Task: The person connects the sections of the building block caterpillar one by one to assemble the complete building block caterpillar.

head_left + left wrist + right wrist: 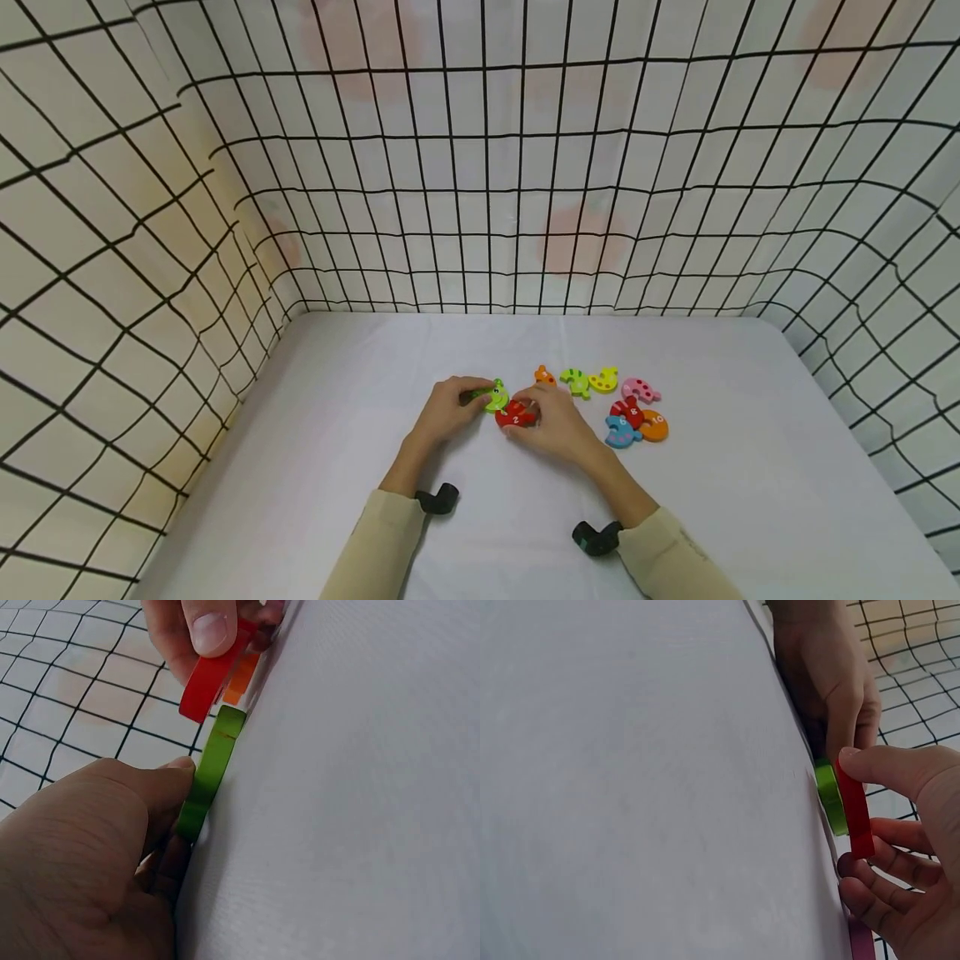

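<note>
My left hand (447, 408) pinches a green animal-shaped puzzle piece (496, 397) between thumb and fingers; it lies on the white table. With thumb and fingers, my right hand (557, 421) holds a red piece (514, 415) marked 2, right beside the green one. From the left wrist view, the red piece (214, 675) looks raised and tilted at the end of the green piece (214, 772). In the right wrist view the red piece (856, 814) partly covers the green piece (830, 796). An orange piece (544, 375) lies just beyond the right hand.
Right of the hands lie a light green piece (576, 383), a yellow piece (604, 380) and a pink piece (640, 389). A red piece (628, 411), a blue piece (621, 433) and an orange piece (655, 426) sit clustered together. Black wire grid (487, 187) surrounds the table (337, 375).
</note>
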A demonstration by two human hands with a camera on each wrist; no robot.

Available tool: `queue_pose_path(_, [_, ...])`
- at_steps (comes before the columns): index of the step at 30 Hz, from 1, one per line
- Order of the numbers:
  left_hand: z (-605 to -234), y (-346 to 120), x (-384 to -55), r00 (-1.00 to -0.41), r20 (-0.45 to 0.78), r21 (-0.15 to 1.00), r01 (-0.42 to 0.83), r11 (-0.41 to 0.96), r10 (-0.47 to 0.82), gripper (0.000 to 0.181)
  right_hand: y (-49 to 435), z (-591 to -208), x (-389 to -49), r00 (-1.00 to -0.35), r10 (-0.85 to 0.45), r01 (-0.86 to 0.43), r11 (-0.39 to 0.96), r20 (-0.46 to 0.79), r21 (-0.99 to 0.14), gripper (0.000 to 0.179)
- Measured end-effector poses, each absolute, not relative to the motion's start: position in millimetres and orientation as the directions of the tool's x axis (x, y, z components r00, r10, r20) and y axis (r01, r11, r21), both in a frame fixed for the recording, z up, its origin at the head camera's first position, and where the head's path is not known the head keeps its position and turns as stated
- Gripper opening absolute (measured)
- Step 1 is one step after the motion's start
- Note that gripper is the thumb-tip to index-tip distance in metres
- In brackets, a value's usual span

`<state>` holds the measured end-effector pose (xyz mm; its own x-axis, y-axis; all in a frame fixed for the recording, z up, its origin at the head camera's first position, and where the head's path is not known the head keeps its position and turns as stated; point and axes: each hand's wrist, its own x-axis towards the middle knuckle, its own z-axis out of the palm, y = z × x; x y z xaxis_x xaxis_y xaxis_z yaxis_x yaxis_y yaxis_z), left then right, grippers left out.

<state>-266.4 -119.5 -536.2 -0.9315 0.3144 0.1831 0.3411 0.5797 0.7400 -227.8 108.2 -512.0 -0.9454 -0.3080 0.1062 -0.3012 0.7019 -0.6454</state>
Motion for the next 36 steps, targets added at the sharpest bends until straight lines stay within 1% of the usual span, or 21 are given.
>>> queue_pose_path(4, [-536, -119, -266, -0.932, 0.18, 0.736, 0.339, 0.586, 0.313, 0.026, 103, -514, -229, -0.947, -0.302, -0.295, 0.687, 0.108, -0.664, 0.05])
queue_pose_path(11, [-534, -118, -267, -0.93, 0.185, 0.739, 0.344, 0.579, 0.317, 0.027, 100, -514, -230, -0.965, -0.251, -0.234, 0.704, 0.073, -0.671, 0.051])
queue_pose_path(18, [-532, -117, -267, -0.936, 0.165, 0.736, 0.326, 0.593, 0.31, 0.027, 97, -514, -231, -0.967, -0.249, -0.218, 0.726, 0.046, -0.652, 0.051])
queue_pose_path(25, [-532, -116, -265, -0.939, 0.151, 0.732, 0.316, 0.604, 0.308, 0.035, 94, -512, -229, -0.968, -0.247, -0.211, 0.734, 0.036, -0.645, 0.05])
queue_pose_path(36, [-533, -114, -263, -0.943, 0.147, 0.72, 0.31, 0.621, 0.3, 0.035, 97, -511, -228, -0.972, -0.234, -0.184, 0.715, 0.017, -0.674, 0.049])
